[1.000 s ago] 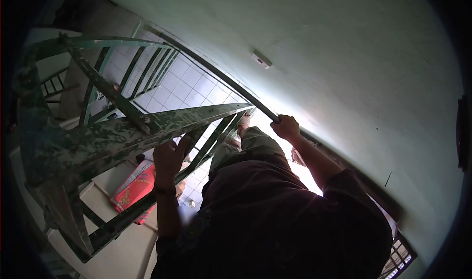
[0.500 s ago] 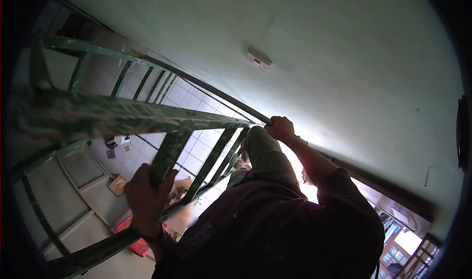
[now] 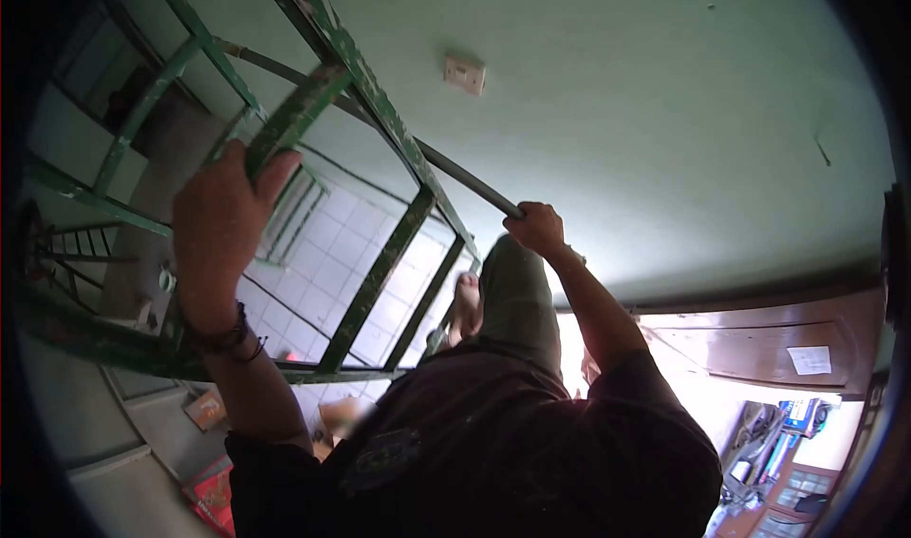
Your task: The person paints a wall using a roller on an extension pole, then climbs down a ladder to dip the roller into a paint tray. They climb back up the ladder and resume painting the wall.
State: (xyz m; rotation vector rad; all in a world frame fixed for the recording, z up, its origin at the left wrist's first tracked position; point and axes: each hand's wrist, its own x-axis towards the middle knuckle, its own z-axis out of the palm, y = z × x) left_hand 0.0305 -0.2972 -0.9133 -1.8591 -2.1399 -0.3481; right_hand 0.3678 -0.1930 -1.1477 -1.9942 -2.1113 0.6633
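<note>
at the upper left of the view, the green ladder (image 3: 389, 116) stands between the person and the pale wall (image 3: 664, 130), its paint worn and chipped along the rails. the left hand (image 3: 216, 230) is closed round one of its rungs (image 3: 302, 109), thumb on one side and fingers on the other, with a dark bracelet (image 3: 228, 334) at the wrist. the rod (image 3: 467, 181) slants behind the near rail, alongside the wall, and its lower end is in the right hand (image 3: 539, 229), which is wrapped tight round it. above the rod, a plate (image 3: 464, 73) is fixed to the wall. below the ladder lies the tiled floor (image 3: 334, 239), and a bare foot (image 3: 466, 299) shows beside the lower rungs. farther out, a red bag (image 3: 211, 498) lies at the lower left, near a small box (image 3: 205, 409); at the right is a brown door (image 3: 750, 343) bearing a white paper (image 3: 809, 360).
</note>
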